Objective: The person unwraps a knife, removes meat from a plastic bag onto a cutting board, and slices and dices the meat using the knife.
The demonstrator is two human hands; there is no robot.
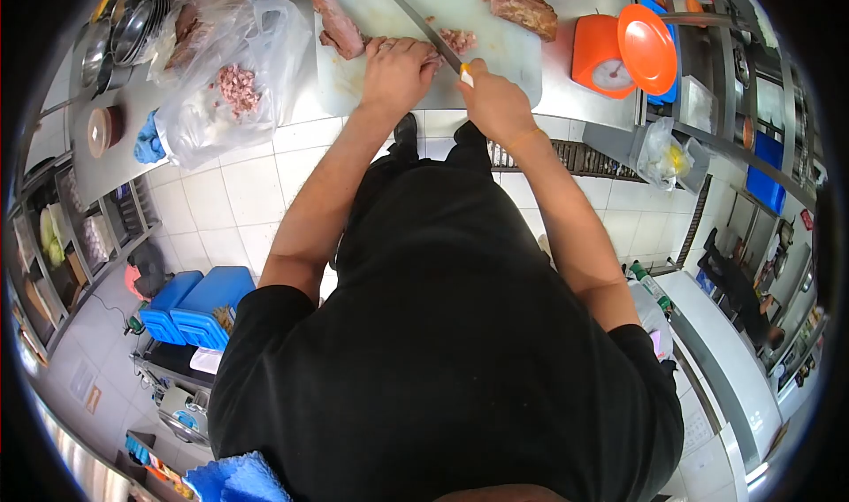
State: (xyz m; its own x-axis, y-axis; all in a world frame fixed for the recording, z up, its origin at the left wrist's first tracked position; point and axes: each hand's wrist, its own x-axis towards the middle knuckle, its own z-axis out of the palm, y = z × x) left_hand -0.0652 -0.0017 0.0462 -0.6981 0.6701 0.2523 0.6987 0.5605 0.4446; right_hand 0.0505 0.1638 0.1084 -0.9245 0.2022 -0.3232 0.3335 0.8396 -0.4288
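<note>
My right hand (497, 104) grips the yellow-and-white handle of a long kitchen knife (416, 15), its blade pointing up and to the left over a white cutting board (354, 82). Just left of the blade, my left hand (397, 73) is bent over with its fingers pressed down on a piece of meat, mostly hidden beneath them. Small chopped meat (458, 40) lies to the right of the blade. A larger chunk of meat (338, 26) rests on the board's left side, and a browned piece of meat (522, 8) lies at its upper right.
Left of the board, a clear plastic bag (287, 38) holds diced meat (239, 91). An orange kitchen scale (601, 55) with an orange dish (647, 49) stands on the right. A blue cloth (149, 139) and a round lidded tub (104, 129) sit at the left edge.
</note>
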